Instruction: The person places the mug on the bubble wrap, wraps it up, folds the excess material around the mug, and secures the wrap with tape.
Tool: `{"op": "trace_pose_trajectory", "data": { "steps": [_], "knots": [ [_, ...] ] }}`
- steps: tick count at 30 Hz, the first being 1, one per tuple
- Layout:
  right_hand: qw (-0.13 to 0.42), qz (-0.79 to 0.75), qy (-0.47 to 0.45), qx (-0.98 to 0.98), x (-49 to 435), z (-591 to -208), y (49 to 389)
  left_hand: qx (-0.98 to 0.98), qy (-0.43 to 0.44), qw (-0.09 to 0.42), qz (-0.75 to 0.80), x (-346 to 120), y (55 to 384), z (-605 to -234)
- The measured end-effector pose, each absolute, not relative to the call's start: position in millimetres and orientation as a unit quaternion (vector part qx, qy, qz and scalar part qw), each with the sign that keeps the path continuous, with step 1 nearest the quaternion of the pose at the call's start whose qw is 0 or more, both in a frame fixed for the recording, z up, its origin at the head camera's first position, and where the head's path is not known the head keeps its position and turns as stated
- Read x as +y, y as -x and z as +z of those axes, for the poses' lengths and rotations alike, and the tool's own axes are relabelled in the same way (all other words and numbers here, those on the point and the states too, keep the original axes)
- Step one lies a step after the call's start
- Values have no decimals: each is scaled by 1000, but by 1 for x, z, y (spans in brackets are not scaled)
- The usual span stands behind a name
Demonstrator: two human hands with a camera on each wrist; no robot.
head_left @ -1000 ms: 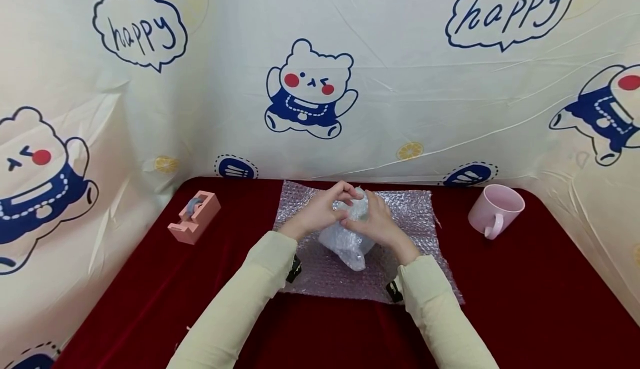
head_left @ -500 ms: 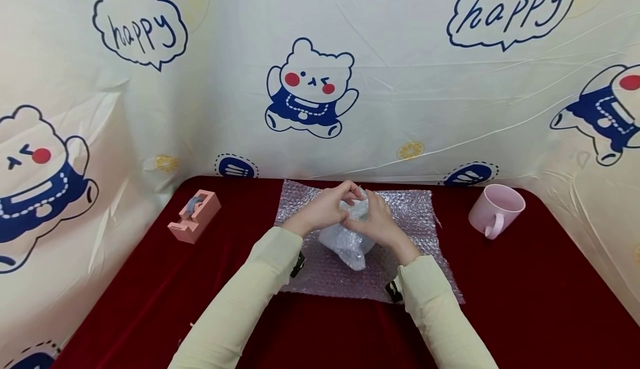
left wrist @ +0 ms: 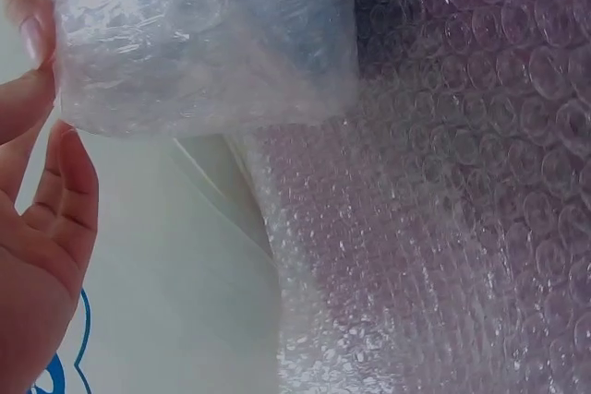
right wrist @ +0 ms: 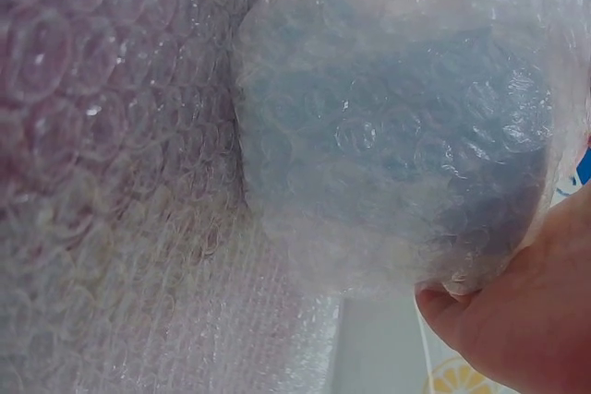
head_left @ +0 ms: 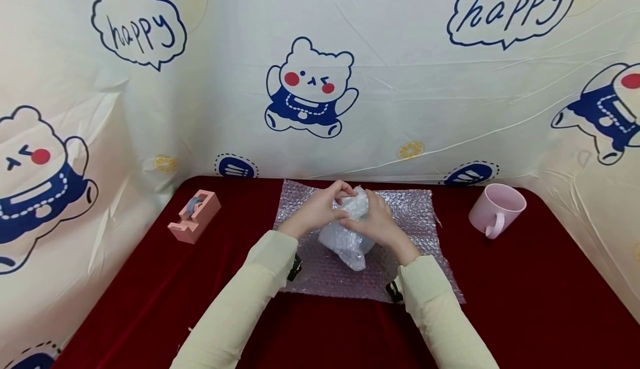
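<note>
A bundle of clear bubble wrap [head_left: 344, 242] stands in the middle of the head view, on a flat sheet of bubble wrap [head_left: 422, 230]. Something bluish shows through its layers [right wrist: 388, 117] in the right wrist view. My left hand [head_left: 317, 209] is at the bundle's upper left, its curled fingers and thumb at the edge of the wrap. My right hand [head_left: 382, 223] grips the upper right side, thumb toward me and fingers on the far side. In the left wrist view, fingertips of the left hand [left wrist: 55, 246] meet the wrap's edge.
A pink tape dispenser [head_left: 195, 217] with a roll of tape stands at the left on the dark red tablecloth [head_left: 320, 333]. A pink mug [head_left: 496, 210] stands at the right, handle toward me. Behind the table hangs a printed white curtain [head_left: 390, 108].
My left hand shifted slightly right against the bundle, then back left, its fingers moving at the top of the wrap. The right hand and the bundle stay in place.
</note>
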State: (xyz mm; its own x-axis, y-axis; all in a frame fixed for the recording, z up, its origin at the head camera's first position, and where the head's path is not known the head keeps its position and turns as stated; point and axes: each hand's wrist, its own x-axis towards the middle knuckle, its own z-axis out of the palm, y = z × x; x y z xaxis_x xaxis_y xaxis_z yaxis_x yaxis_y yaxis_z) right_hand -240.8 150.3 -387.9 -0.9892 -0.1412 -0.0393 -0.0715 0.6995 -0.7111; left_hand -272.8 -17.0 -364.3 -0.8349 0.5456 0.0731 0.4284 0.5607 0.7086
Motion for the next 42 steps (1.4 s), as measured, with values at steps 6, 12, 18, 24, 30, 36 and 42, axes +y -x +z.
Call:
{"op": "trace_pose_trajectory", "data": {
  "steps": [6,12,18,24,30,36,42],
  "knots": [
    [88,-392,73,913,157,-384,242,885,-316,57,336,-17,272,-362],
    [142,-485,82,859,170,-374,246,892,-328,49,307,-16,273,-360],
    [130,-536,86,830,174,-368,251,899,-325,61,289,-15,272,-358],
    [112,-517,41,848,169,-364,253,901,-320,63,285,-15,270,-356],
    [87,-504,17,859,165,-362,254,899,-297,74,314,-15,272,-359],
    [78,-500,1,862,165,-363,254,902,-255,79,338,-19,276,-365],
    [83,-509,2,857,166,-362,253,896,-249,89,357,-24,277,-368]
  ]
}}
